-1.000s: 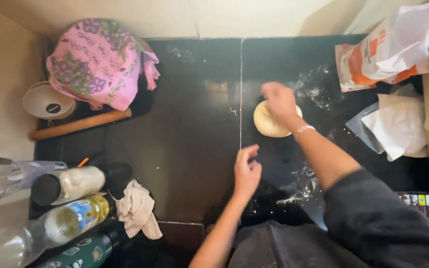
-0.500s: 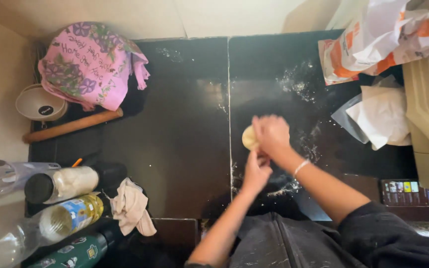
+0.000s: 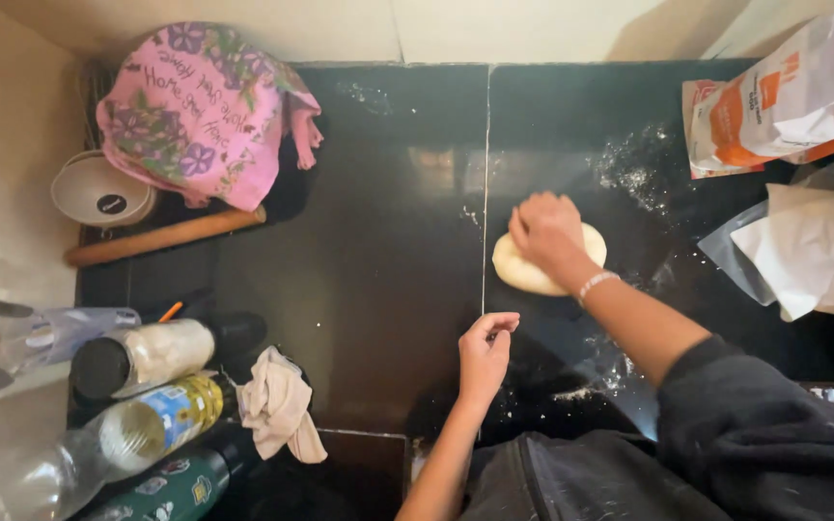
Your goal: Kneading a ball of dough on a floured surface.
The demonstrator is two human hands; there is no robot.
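Hovering just above the black counter (image 3: 378,289), left hand (image 3: 485,352), fingers loosely curled, thumb and fingertips pinched together, gripping nothing visible. Pressing down flat on the pale dough disc (image 3: 533,275), right hand (image 3: 547,232), palm spread over its top, not gripping it. Lying on the dark surface just right of the counter seam, near scattered flour (image 3: 634,174). Sitting far left: pink flowered cloth (image 3: 200,111), white bowl (image 3: 98,193), wooden rolling pin (image 3: 161,236), bottles (image 3: 142,429), crumpled rag (image 3: 277,405). Leaning at far right: orange-and-white flour bag (image 3: 784,101), white paper (image 3: 808,251).
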